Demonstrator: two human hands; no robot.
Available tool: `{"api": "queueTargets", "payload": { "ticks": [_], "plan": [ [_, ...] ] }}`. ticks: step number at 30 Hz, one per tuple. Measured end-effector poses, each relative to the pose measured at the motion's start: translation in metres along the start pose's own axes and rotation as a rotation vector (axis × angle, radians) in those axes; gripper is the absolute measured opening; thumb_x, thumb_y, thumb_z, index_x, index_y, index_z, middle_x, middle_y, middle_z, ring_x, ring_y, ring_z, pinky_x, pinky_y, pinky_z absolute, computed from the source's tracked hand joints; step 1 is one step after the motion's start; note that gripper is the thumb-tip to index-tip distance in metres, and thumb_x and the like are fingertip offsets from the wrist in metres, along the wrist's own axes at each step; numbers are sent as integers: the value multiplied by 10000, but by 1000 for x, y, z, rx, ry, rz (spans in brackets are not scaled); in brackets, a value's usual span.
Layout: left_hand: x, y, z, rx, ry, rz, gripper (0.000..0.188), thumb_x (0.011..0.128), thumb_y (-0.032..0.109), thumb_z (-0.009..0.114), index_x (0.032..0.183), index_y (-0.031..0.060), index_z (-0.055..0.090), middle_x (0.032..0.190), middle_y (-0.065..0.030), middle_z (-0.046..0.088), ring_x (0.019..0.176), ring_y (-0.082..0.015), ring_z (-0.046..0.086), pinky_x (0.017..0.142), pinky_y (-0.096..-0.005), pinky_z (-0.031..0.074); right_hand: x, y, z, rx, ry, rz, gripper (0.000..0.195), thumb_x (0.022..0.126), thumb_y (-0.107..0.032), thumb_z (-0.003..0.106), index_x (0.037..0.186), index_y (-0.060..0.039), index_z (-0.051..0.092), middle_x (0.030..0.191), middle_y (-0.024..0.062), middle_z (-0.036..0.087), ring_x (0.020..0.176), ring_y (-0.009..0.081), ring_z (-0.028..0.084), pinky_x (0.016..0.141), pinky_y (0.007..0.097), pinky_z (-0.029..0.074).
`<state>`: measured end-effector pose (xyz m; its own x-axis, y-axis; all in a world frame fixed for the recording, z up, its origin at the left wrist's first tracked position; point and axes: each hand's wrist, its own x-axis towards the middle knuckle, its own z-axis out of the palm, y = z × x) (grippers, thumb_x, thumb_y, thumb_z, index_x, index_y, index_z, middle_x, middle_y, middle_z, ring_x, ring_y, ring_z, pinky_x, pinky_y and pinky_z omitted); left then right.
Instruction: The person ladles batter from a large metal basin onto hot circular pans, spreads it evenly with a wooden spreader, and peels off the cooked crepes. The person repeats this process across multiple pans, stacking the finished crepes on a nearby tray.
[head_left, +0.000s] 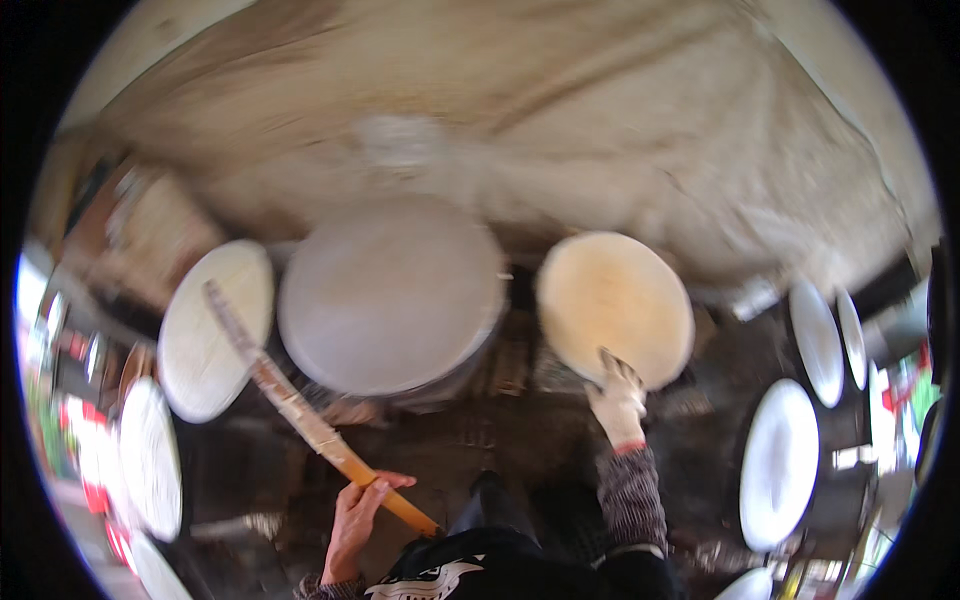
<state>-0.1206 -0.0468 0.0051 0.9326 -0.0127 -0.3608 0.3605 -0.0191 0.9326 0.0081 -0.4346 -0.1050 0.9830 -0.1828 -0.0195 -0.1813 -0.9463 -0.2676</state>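
A long flat wooden stick (289, 397), its upper part crusted with pale residue, slants up and left from my body. My bare left hand (358, 514) grips its orange lower part, and its far end lies over an oval pale disc (184, 375) at the left. My right hand (619, 401), in a white glove with dark fingertips, reaches to the near edge of a round cream-coloured disc (619, 300) with a tan middle. Its fingers lie over the surface, slightly spread; whether they press on it is blurred. Between these discs sits a larger grey round disc (394, 296).
A wrinkled brownish cloth sheet (600, 112) spans the far side. More white discs stand at the left (150, 457) and right (780, 465). A box-like object (161, 232) is at the upper left. The dark floor (465, 435) is cluttered with blurred debris.
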Motion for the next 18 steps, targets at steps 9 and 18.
{"api": "queueTargets", "payload": {
  "ticks": [9,18],
  "plan": [
    [-157,-123,-136,-95,218,433,251,1002,217,513,1159,78,649,1333,-72,495,1247,-219,424,1071,-387,310,-218,-322,73,873,-1566,-861,423,909,-302,667,1219,-24,598,1026,51,657,893,134,601,831,260,481],
    [-371,-238,-200,-580,1139,394,315,1003,154,506,1304,59,517,1158,-65,596,1077,-159,587,935,-309,474,-445,-473,77,228,-2056,-799,295,949,-169,572,1217,-50,600,849,-4,635,674,53,536,581,192,420]
  ]
}}
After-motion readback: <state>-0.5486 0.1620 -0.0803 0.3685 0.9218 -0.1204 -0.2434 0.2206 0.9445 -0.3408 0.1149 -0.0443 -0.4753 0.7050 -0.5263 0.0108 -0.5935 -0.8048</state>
